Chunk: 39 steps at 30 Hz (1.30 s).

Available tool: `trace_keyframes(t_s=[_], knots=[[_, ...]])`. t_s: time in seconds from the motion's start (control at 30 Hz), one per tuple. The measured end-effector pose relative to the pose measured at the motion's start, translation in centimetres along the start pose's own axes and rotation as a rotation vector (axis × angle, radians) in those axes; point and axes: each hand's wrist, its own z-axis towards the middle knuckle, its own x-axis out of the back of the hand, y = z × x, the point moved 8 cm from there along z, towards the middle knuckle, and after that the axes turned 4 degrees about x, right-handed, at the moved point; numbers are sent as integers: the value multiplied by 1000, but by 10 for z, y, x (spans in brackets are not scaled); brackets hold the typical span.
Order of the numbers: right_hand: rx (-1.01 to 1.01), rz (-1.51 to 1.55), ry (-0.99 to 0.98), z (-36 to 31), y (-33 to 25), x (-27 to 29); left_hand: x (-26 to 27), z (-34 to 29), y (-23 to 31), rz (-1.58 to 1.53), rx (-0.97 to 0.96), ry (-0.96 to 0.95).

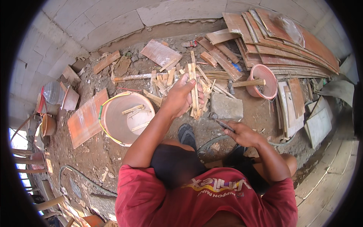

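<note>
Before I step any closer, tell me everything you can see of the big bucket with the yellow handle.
The bucket is wide, round and pale pinkish, apparently plastic, and looks dusty. It stands upright and open-topped on the dirt floor, left of the person's left forearm; whether they touch is unclear. Its yellow handle is folded down around the rim's left side, with a green grip midway. Several loose wooden strips lie inside.
</note>
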Motion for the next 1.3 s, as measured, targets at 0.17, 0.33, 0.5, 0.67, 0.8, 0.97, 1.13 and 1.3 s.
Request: trace_keyframes(t_s=[0.17, 0.33, 0.5, 0.67, 0.8, 0.97, 1.13, 1.3], knots=[[6, -10, 30, 8, -6, -6, 11, 1, -3, -194, 9, -29], [-13, -205, 59, 13, -26, -2, 10, 1, -3, -277, 13, -126], [79, -411, 259, 10, -49, 12, 8, 0, 0, -257, -13, -119], [3, -477, 276, 13, -51, 15, 1, -2, 0, -164, -17, -82], [-2, -547, 277, 17, -47, 18, -1, -2, -2, -134, -15, -51], [-6, -458, 286, 19, -42, 22, -5, -4, 0, -88, -37, -52], [-36, -251, 265, 31, -16, 8, -5, 0, 6, -120, -143, -27], [-124, 299, 420, 33, -4, -19, 40, -7, 38, -349, -357, 275]])
